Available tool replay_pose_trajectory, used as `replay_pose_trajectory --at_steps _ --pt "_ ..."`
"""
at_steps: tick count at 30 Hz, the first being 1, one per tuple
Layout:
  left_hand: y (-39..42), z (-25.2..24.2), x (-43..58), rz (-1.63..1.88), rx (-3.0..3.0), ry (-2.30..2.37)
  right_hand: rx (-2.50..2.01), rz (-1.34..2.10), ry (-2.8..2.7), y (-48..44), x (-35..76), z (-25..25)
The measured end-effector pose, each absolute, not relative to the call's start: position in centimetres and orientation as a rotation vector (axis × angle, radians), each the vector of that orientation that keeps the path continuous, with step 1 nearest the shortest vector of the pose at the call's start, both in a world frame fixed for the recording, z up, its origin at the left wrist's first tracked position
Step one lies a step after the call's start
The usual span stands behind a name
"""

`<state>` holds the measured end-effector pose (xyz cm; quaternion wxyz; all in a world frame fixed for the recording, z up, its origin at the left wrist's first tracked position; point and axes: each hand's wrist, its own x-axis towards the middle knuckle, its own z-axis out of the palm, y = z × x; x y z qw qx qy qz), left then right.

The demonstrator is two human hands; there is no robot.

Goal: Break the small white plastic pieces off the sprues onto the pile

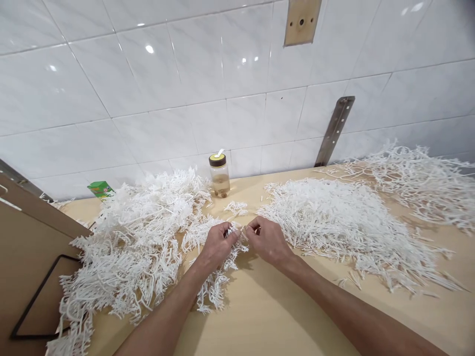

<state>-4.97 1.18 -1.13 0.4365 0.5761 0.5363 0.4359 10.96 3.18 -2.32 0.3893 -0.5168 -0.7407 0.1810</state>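
My left hand (217,245) and my right hand (267,241) meet at the middle of a wooden table (260,316), both with fingers pinched on a small white plastic sprue piece (237,230) held between them. A big heap of branched white plastic sprues (137,242) lies to the left, partly under my left hand. To the right spreads a flatter pile of thin white plastic sticks (334,222).
A small glass jar (219,175) with a dark lid stands near the tiled wall. Another white pile (419,178) lies at the far right. A brown cardboard box (25,262) fills the left edge. A green carton (101,189) sits behind the heap. A metal bracket (335,129) leans on the wall.
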Motion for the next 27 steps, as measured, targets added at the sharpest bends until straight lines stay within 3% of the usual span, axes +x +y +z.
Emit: replay_pose_trajectory --at_steps 4,13,21,27 --pt "1.0 -1.4 -4.9 1.099 1.441 1.339 -1.293 0.152 -1.907 4.2 11.8 -2.9" --pt "0.9 -0.7 -4.8 1.126 1.228 1.301 -1.318 0.071 -1.849 5.9 14.8 -2.5" --pt "1.0 -0.3 -4.8 1.087 1.266 1.247 -1.088 0.754 -1.975 3.7 13.0 0.2" --pt "0.8 0.0 -4.9 1.037 1.274 1.216 -1.145 0.889 -1.951 3.8 12.9 0.3"
